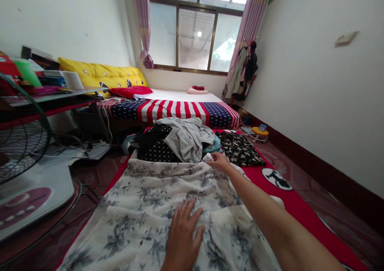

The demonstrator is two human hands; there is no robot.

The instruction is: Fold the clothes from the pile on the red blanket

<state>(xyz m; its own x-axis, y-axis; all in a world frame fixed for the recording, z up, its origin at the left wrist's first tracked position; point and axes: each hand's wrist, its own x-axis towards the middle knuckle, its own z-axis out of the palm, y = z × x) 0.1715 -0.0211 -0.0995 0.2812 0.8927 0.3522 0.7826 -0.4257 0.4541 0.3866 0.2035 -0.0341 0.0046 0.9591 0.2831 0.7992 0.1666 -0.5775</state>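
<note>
A white cloth with a grey floral print (144,207) lies spread over the red surface in front of me, rumpled in places. My left hand (184,233) rests palm down on its middle, fingers stretched out and somewhat spread. Farther off, my right hand (220,161) pinches the far right edge of this cloth between thumb and fingers. Just beyond that edge sits a heap of clothes, with a light grey garment (189,137) on top and a black patterned garment (157,149) at its left. To the right lies a flat black floral garment (240,147).
The red cover (255,179) under the clothes bears a round black-and-white patch. A fan (22,143) and a cluttered desk (69,93) stand at left. Behind is a bed with a striped, starred cover (174,110). A small yellow stool (259,131) stands by the right wall.
</note>
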